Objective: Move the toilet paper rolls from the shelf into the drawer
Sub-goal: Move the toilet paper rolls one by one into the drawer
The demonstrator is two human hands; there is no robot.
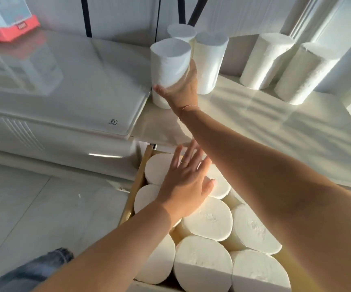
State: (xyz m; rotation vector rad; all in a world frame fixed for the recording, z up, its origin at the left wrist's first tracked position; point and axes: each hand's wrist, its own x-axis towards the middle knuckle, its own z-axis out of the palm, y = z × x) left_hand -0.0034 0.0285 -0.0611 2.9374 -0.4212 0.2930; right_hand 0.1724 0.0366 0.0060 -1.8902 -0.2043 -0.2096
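Note:
Several white toilet paper rolls stand upright on the pale shelf (275, 127). My right hand (181, 89) reaches across it and is wrapped around the lower part of the front-left roll (170, 60), which looks slightly tilted and blurred. Right behind it are two more rolls (210, 60), and two others (265, 60) stand to the right. Below the shelf, the open wooden drawer (136, 186) is packed with several rolls (208, 220) standing on end. My left hand (185, 182) lies flat on the drawer's rolls, fingers spread, holding nothing.
A white cabinet with a glossy glass top (65, 81) adjoins the shelf on the left, with a red-and-white box (8, 24) on its far corner. The tiled floor (44, 207) and my knee in jeans (33, 270) are at lower left.

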